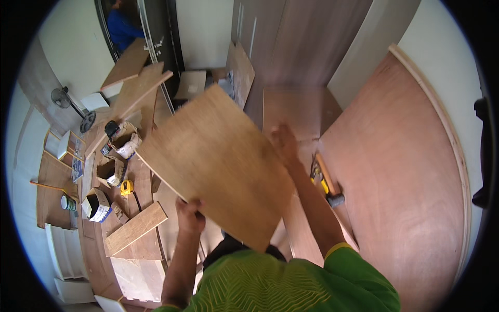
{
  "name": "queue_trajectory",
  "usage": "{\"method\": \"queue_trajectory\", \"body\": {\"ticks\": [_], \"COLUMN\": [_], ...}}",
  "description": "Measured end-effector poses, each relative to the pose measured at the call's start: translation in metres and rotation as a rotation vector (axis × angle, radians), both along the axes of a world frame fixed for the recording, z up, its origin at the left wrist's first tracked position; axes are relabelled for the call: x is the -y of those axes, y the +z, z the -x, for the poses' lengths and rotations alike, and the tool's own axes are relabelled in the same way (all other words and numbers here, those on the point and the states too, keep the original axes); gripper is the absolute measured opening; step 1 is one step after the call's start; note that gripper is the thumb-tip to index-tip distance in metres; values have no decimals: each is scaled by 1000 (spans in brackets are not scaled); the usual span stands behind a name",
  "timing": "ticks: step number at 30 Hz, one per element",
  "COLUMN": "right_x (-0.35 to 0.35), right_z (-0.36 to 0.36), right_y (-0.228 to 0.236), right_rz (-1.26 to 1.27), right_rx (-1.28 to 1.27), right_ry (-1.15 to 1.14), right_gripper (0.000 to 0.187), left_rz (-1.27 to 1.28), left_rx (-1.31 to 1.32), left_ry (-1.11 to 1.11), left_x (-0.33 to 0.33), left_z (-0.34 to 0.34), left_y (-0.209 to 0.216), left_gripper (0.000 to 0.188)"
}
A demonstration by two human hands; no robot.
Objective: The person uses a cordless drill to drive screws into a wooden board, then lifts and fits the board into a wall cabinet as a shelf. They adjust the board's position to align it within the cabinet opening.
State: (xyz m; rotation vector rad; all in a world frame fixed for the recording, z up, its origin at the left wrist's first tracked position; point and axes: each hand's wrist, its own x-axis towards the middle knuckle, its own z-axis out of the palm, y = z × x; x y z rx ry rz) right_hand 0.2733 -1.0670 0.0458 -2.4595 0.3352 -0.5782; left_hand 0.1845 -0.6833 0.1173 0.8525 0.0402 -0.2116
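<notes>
A wide plywood board (223, 156) slants across the middle in front of my body. My left hand (191, 214) is closed on its lower left edge, with the thumb over the face. My right hand (284, 144) is at the board's right edge, smeared by motion. Whether its fingers grip the board or only lie against it does not show. The board hides part of the floor and whatever is directly behind it.
A wooden workbench (145, 171) on the left bears open boxes (110, 170), a yellow tape measure (126, 188) and a short plank (136, 229). A large curved panel (400, 192) leans at right, beside a hammer (333, 195). A person in blue (122, 26) stands at the doorway.
</notes>
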Motion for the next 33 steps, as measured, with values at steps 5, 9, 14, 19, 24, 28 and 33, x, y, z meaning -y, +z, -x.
{"method": "queue_trajectory", "body": {"ticks": [5,9,14,19,24,28,33], "right_x": [-41,57,99,91,124,138,139], "right_z": [17,8,11,-22,-46,-52,-74], "right_y": [-26,25,40,49,61,74,127], "right_rz": [540,535,99,-844,-1212,-1282,-1130], "right_rx": [121,-448,143,430,607,686,945], "right_ry": [154,-477,-72,-124,-141,189,345], "right_gripper": [51,41,45,70,74,75,96], "left_rz": [71,141,168,283,244,242,387], "left_rx": [23,84,-5,-101,-122,-190,154], "left_ry": [5,9,58,-112,-142,-266,-332], "left_x": [24,37,83,139,185,196,228], "left_z": [-74,-121,-191,-239,-272,-310,-361], "left_y": [19,17,-5,-2,-3,6,75], "left_gripper": [61,61,67,62,58,59,61]}}
